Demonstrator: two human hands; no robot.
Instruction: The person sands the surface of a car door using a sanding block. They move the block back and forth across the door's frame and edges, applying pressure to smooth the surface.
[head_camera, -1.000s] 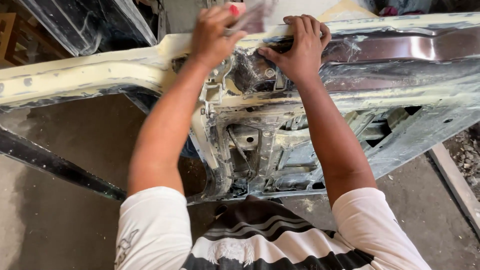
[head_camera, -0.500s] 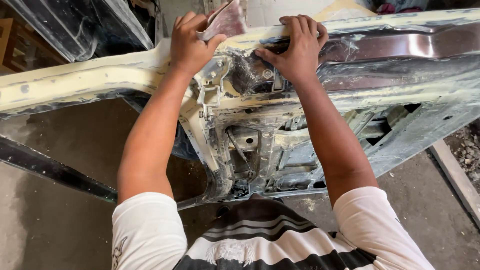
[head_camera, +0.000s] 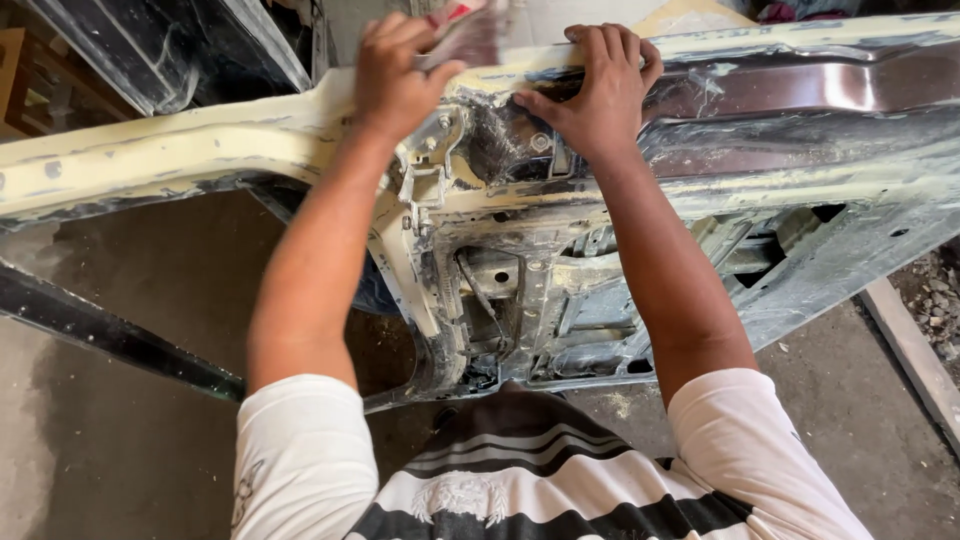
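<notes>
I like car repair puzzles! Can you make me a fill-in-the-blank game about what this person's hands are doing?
1. The left hand holds a flat ____ against the top edge of the car door.
2. The right hand lies ____ on the door, holding nothing.
3. The door's top edge is smeared with pale ____ filler.
4. The person's shirt has black and white ____.

Missing words: scraper; flat; yellow; stripes

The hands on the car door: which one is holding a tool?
The left hand grips a flat scraper against the door's top edge. The right hand holds nothing and lies flat on the door.
</notes>
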